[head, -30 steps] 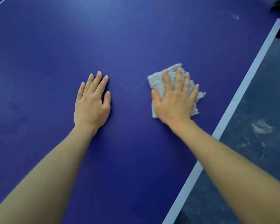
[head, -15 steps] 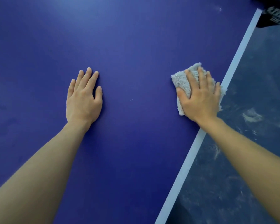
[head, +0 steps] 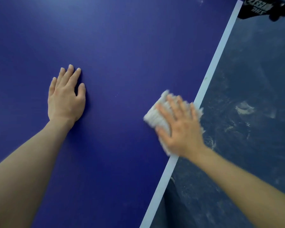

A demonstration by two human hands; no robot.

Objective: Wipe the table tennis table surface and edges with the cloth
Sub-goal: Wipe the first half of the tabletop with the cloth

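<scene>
The blue table tennis table fills most of the view, with a white edge line running diagonally on the right. My right hand presses flat on a grey-white fluffy cloth right at the white edge line, blurred by motion; the cloth's far corner reaches over the line. My left hand lies flat, palm down, on the blue surface, well left of the cloth and holding nothing.
Beyond the table's right edge lies a dark, scuffed floor with pale marks. A black object with white lettering sits at the top right corner, off the table.
My right hand slid the cloth rightward to the white edge line, then back toward me along it. My left hand stayed flat in place.
</scene>
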